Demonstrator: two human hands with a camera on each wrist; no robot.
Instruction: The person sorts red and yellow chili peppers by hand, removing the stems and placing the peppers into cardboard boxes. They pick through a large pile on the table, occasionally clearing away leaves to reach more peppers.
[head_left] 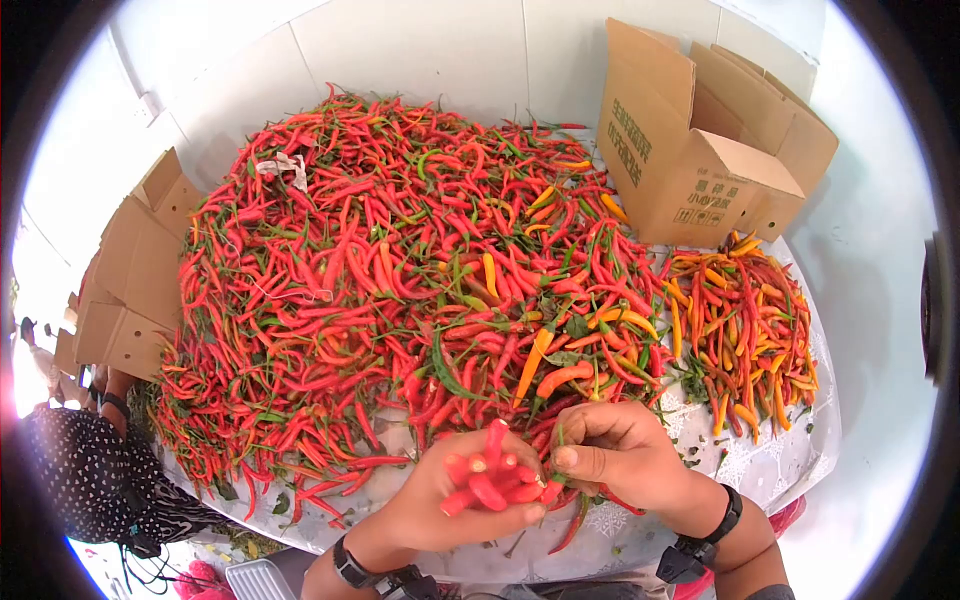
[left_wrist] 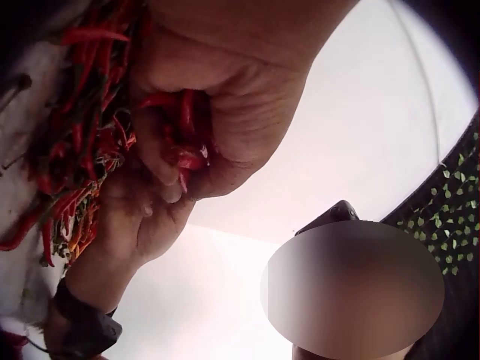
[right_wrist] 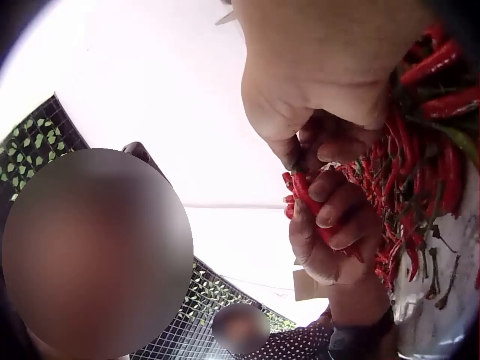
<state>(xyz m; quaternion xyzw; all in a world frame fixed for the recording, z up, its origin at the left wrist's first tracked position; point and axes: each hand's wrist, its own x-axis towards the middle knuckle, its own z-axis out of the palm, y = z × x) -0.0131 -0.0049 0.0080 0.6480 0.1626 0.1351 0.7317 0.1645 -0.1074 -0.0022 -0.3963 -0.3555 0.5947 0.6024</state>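
Note:
Several red chili peppers (head_left: 488,485) are bunched in my left hand (head_left: 425,505), their blunt, stemless ends sticking up past the fingers. Close beside it, in the head view, my right hand (head_left: 630,455) has its thumb and curled fingers at a green chili stem. From the right wrist view, the right hand (right_wrist: 322,75) pinches at the top end of a red chili (right_wrist: 301,187), whose body the left hand (right_wrist: 337,217) grips. Under both hands spreads a large heap of red chilies (head_left: 340,260), many with green stems.
A smaller pile of orange and red chilies (head_left: 745,340) lies at the right, before an open cardboard box (head_left: 700,150). Another cardboard box (head_left: 135,270) stands at the left. A patterned white cover (head_left: 690,420) lies beneath. Another person in dotted clothing (head_left: 80,470) is at lower left.

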